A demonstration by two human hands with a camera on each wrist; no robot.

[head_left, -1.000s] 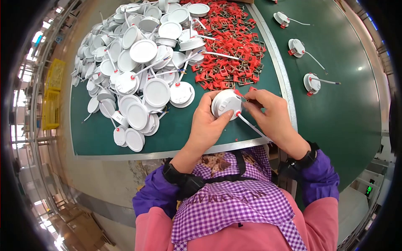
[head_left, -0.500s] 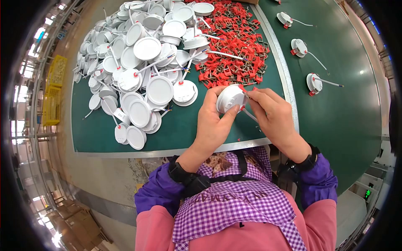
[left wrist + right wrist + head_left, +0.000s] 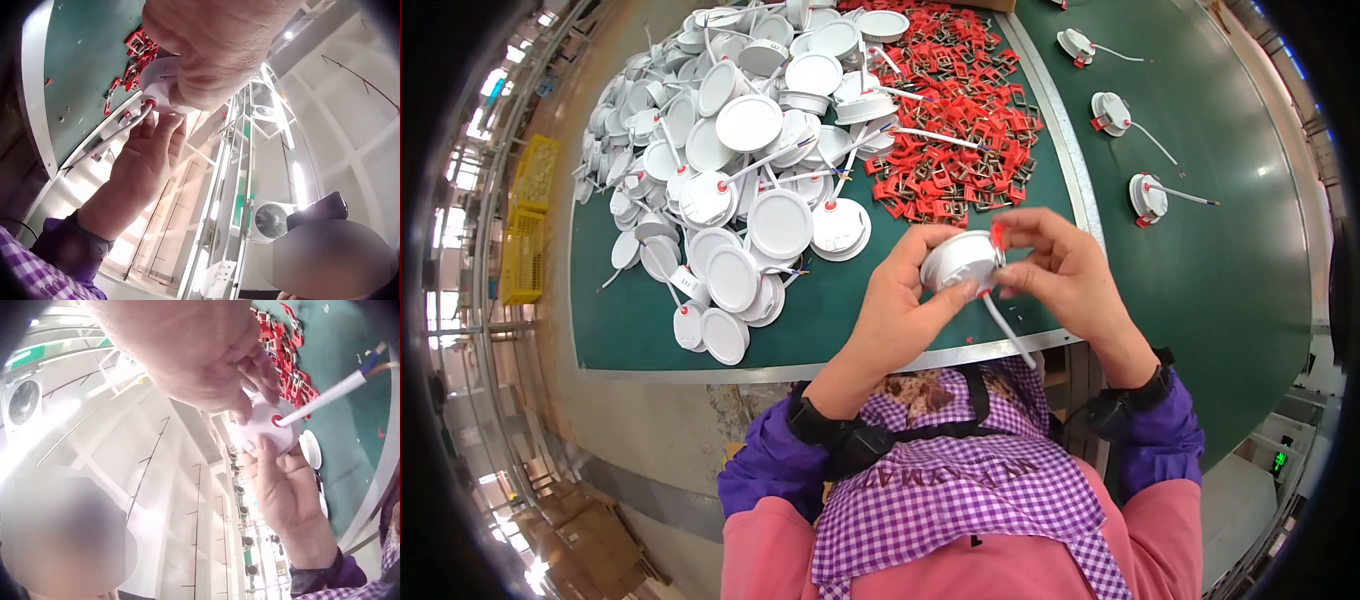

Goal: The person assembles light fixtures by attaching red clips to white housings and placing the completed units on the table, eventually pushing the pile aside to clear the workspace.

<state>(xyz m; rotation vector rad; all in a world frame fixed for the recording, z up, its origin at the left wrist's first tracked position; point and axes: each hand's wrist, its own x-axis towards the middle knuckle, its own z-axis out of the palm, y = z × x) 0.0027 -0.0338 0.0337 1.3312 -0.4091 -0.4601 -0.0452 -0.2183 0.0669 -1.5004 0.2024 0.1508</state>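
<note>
Just above the front of the green table, my left hand (image 3: pixel 900 305) holds a white round downlight (image 3: pixel 958 260) by its rim, thumb across its back. A white cable (image 3: pixel 1011 331) hangs from a red grommet on the light. My right hand (image 3: pixel 1072 280) pinches a red spring clip (image 3: pixel 998 236) at the light's right edge, between thumb and fingers. In the left wrist view the right hand (image 3: pixel 144 165) reaches up to the light (image 3: pixel 161 81). The right wrist view shows the left thumb pressing the light's back (image 3: pixel 265 428), with the clip hidden behind the right fingers.
A heap of white downlights (image 3: pixel 780 222) with cables covers the table's left. Beside it lies a pile of red clips (image 3: pixel 960 140). Past the metal edge strip (image 3: pixel 1072 185), several lights with clips, such as one downlight (image 3: pixel 1146 197), lie on a second green surface.
The downlight has tilted in the left hand and its cable now hangs lower. My right fingers have spread apart, with the red clip standing upright between them at the light's edge.
</note>
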